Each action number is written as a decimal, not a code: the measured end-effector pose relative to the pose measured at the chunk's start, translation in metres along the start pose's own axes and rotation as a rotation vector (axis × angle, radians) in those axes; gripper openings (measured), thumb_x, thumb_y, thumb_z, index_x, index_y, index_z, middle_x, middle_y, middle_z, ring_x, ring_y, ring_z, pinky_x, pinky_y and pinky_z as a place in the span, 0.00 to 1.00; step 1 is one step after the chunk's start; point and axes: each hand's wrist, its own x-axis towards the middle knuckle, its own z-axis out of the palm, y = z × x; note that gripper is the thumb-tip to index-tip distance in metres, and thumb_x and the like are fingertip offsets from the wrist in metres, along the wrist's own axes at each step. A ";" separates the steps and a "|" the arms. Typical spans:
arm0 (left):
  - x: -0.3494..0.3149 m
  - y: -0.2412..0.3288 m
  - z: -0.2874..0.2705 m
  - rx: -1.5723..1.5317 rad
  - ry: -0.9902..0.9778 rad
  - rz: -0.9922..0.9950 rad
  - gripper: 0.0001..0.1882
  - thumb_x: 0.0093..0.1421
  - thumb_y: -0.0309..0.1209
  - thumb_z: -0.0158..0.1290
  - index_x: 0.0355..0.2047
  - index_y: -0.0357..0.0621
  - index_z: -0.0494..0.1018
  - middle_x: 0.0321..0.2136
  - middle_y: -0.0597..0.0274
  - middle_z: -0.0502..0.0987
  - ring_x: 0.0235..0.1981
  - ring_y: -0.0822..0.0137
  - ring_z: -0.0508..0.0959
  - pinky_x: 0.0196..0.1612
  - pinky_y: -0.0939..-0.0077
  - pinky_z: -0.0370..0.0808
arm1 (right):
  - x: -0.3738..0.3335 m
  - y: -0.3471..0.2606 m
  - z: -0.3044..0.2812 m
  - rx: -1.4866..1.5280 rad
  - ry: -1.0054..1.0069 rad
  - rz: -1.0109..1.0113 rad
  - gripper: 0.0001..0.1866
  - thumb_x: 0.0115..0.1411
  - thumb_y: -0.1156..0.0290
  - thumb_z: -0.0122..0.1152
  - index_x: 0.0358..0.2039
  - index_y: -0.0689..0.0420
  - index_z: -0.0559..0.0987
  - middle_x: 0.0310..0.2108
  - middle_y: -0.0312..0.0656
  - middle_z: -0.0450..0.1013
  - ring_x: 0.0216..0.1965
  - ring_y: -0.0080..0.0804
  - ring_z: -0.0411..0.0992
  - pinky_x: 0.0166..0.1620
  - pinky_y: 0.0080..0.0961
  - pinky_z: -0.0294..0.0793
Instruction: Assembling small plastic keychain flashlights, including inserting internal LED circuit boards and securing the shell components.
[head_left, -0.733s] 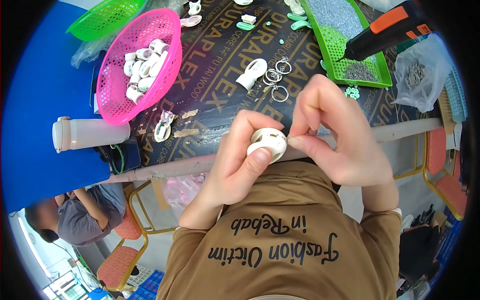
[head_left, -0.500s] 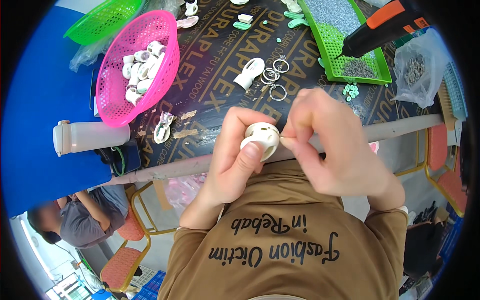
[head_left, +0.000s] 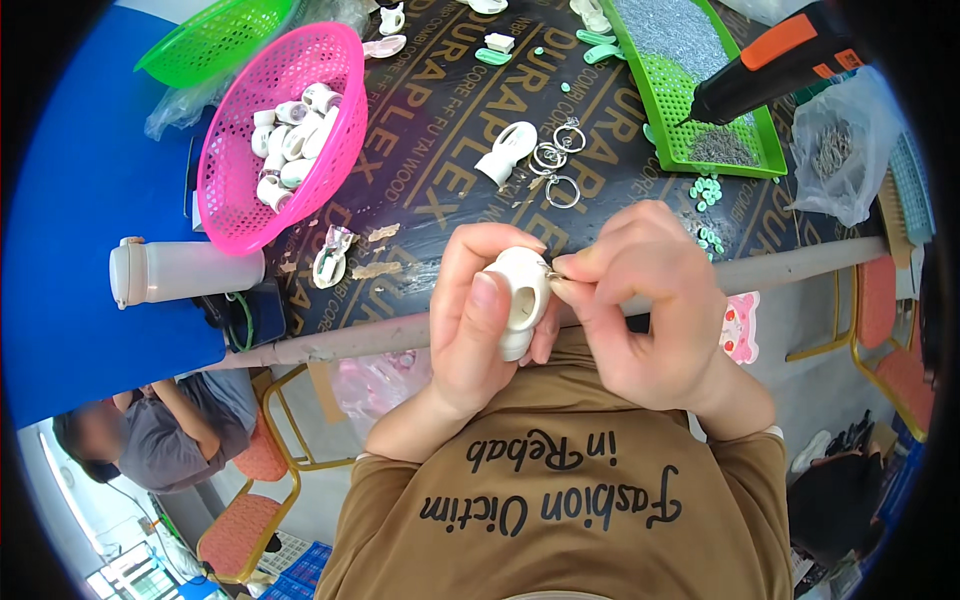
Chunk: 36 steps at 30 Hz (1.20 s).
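My left hand [head_left: 470, 310] is wrapped around a white plastic part [head_left: 524, 268] with an oval opening and a rounded lower end. My right hand [head_left: 645, 300] pinches a small, thin metal piece [head_left: 552, 273] between thumb and forefinger against the part's right edge. Its exact kind is too small to make out. Beyond my hands on the dark printed table lie a similar white part [head_left: 512, 145] and several metal key rings [head_left: 563, 191].
A pink basket [head_left: 342, 130] of white parts stands left, near a white bottle [head_left: 190, 275]. At right, a black-and-orange power tool [head_left: 765, 75] overlaps a green tray [head_left: 770, 150] of small metal pieces. Small green pieces [head_left: 706, 192] lie nearby. A person [head_left: 190, 430] sits at lower left.
The white part has turned in my left hand, so its rounded end now points down toward me. My right hand has shifted slightly down, its fingertips now at the part's upper right edge.
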 end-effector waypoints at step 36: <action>0.017 0.008 -0.017 0.861 0.042 0.668 0.13 0.49 0.27 0.55 0.34 0.35 0.71 0.28 0.52 0.74 0.23 0.62 0.72 0.26 0.75 0.68 | -0.008 0.019 0.007 0.038 -0.048 0.093 0.16 0.58 0.65 0.50 0.41 0.63 0.70 0.35 0.47 0.69 0.32 0.38 0.70 0.34 0.28 0.69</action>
